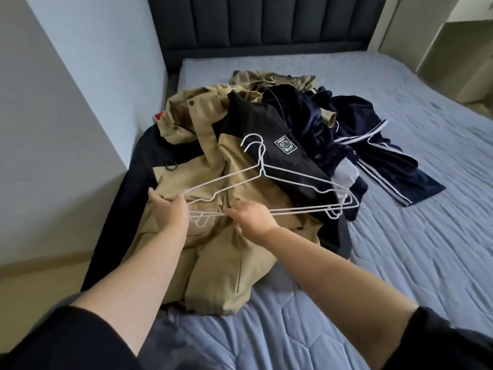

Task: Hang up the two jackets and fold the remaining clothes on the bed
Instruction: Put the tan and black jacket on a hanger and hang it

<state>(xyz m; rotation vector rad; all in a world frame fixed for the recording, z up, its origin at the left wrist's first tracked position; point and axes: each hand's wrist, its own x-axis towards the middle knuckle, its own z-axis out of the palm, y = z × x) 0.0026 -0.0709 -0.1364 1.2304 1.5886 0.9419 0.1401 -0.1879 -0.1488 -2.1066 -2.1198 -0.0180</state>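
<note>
Two white wire hangers (290, 180) are held together just above a heap of clothes on the bed (400, 249). My left hand (170, 209) grips their left shoulder end. My right hand (253, 217) pinches the bottom bar near its middle. Under the hangers lies a tan and black jacket (213, 252), spread toward me. Behind it sit a black jacket part with a square badge (285, 146), a dark navy velvet garment (312, 121), and navy track pants with white stripes (386, 161) to the right.
A white wall (66, 102) runs close along the bed's left side. A dark padded headboard (256, 22) stands at the far end. Blue quilted mattress shows to the right and in front of the heap. A pale doorway or closet opening (458, 49) is at far right.
</note>
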